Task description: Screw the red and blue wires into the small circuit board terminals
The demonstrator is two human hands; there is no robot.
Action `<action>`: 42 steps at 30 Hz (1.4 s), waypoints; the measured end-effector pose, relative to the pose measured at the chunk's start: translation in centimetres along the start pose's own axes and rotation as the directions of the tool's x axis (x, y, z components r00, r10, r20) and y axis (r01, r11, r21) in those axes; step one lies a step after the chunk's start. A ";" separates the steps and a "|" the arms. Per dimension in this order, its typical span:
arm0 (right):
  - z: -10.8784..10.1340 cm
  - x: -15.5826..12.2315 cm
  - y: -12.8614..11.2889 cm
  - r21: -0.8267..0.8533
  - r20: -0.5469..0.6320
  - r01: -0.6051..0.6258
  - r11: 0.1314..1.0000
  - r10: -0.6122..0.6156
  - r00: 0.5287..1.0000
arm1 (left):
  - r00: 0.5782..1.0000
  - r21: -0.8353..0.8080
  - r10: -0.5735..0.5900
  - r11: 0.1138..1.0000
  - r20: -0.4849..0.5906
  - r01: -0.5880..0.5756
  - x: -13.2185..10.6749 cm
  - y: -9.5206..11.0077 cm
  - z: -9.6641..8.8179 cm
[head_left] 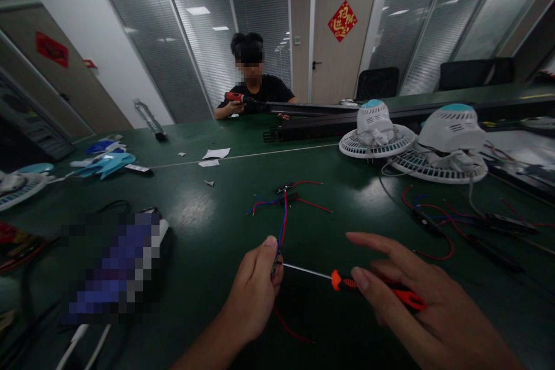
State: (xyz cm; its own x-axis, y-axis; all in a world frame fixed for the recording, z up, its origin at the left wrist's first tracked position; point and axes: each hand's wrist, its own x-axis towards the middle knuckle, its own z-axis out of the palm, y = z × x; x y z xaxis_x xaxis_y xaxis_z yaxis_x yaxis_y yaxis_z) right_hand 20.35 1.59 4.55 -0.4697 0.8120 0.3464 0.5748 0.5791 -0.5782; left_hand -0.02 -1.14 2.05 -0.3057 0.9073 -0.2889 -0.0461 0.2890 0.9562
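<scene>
**solderjoe:** Green bench top [208, 231], office glass behind, pretty dim. What's in the hands?

**fanfixer:** Left hand [255, 289] is pinched tight, thumb against forefinger, on the near end of a red and blue bunch of wires [284, 214]. Whatever small bit sits at that end is mostly hidden by the fingers. Right hand [416, 295] has a screwdriver [373, 288] by its orange handle. The thumb lies on top and the other fingers stretch out long, so it's a loose hold rather than a fist.

**solderjoe:** Which way's it pointing?

**fanfixer:** Long axis runs nearly level across the view, low over the near table. The handle is on the right and the thin bare shaft aims left, tip right at the left hand's pinch. The wires trail from that pinch away up the table, ends splayed flat on it.

**solderjoe:** How would they handle?

**fanfixer:** I'd guess the wires are light and floppy (they'd flick about if held far from the end), so close to the tip is the spot. The screwdriver looks light and stiff, and the handle is where to grab it. Further out, two white fans [376, 130] sit to the right. A person [254, 84] across the table holds a red power tool [234, 96].
</scene>
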 end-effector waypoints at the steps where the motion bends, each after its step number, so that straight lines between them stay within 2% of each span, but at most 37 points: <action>1: 0.0 0.1 -0.1 -0.002 0.003 -0.003 1.000 0.003 1.000 | 1.000 -0.001 0.000 1.000 0.004 0.000 0.0 0.0 0.0; 8: 0.1 -0.1 0.1 -0.010 -0.026 0.004 1.000 -0.004 1.000 | 1.000 -0.001 0.001 1.000 0.017 -0.001 -0.1 0.1 0.0; 13: -0.1 -0.3 0.2 -0.057 -0.029 0.060 0.997 -0.062 0.998 | 0.997 -0.021 -0.052 0.998 -0.062 0.051 -0.2 0.2 0.1; 19: 0.0 -0.3 0.6 -0.042 -0.014 0.059 0.997 -0.059 0.998 | 1.000 0.009 0.001 1.000 -0.005 -0.001 -0.1 0.2 0.1; 29: 0.1 -0.1 0.1 -0.018 -0.065 0.081 0.997 -0.082 0.994 | 1.000 0.000 0.004 1.000 0.000 -0.004 0.0 0.0 0.0; 42: -0.1 -0.2 0.1 -0.051 -0.059 0.084 0.995 -0.087 0.994 | 1.000 0.023 0.002 1.000 -0.006 -0.002 -0.1 0.2 0.1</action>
State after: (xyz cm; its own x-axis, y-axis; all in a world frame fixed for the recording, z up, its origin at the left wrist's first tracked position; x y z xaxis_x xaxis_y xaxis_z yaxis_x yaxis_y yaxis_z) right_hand 20.58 1.49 4.46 -0.4780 0.7612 0.4384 0.5663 0.6486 -0.5087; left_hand 0.11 -1.14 2.29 -0.3118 0.9060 -0.2863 -0.0237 0.2938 0.9556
